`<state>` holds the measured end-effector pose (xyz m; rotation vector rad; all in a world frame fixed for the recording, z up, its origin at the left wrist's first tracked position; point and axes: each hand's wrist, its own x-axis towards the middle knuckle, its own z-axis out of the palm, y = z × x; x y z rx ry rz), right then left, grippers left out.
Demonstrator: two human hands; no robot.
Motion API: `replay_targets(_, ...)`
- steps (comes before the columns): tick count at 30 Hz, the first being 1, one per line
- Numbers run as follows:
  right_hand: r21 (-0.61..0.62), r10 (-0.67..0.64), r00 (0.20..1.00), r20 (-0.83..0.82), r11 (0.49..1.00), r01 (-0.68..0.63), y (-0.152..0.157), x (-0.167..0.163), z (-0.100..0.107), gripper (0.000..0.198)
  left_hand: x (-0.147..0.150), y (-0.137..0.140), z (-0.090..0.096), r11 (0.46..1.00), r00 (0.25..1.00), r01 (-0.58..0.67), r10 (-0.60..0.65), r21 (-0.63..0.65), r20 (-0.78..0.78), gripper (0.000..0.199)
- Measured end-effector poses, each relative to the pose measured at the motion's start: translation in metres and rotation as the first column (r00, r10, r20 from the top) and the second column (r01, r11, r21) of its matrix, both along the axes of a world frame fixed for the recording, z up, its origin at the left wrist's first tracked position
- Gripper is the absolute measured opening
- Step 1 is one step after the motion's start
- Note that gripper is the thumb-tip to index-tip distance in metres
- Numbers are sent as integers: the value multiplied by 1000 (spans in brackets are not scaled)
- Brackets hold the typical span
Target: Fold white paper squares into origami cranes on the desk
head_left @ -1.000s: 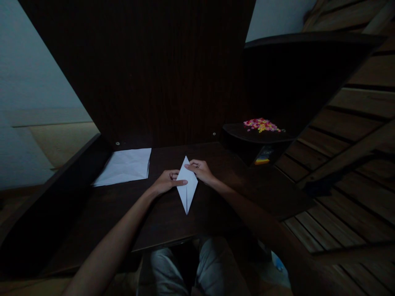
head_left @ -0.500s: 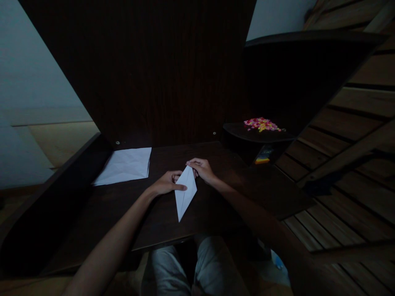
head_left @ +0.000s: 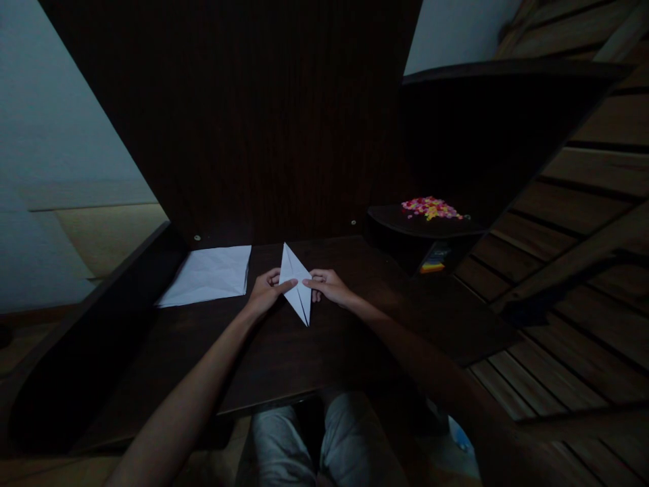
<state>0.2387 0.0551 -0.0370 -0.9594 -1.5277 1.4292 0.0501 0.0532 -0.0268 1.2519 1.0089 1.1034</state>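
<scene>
White folded paper [head_left: 293, 268]: being held over dark desk [head_left: 284, 368], pointing to eleven and five o'clock.
Left hand [head_left: 268, 289]: pinching narrowly the nine o'clock edge, laying thumb on top, curling fingers behind.
Right hand [head_left: 328, 286]: pinching the three o'clock edge in same narrow manner.
White sheets [head_left: 207, 274]: lying farther at nine o'clock.
Colourful small pieces [head_left: 430, 207]: resting on shelf [head_left: 393, 216], at two o'clock.
</scene>
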Motion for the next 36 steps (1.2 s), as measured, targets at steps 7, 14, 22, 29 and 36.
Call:
replay_targets(7,-68,32,999,-10,997,-33,3,1,-2,21,3,-2,-1,998,999,43,-43,-35,3,46)
replay_targets(14,-102,84,993,-87,990,-92,-4,-4,0,42,3,-2,-2,999,997,-46,45,5,58,50)
replay_targets(22,0,30,999,-25,1000,-30,2,1,-4,39,1,8,-6,977,977,-210,209,21,41,40)
replay_targets(29,50,21,998,54,998,-23,7,9,-3,33,1,5,4,961,957,-277,278,-23,86,41)
replay_targets(36,59,-6,990,142,998,-2,11,12,-6,29,-3,2,10,944,945,-327,327,29,5,39)
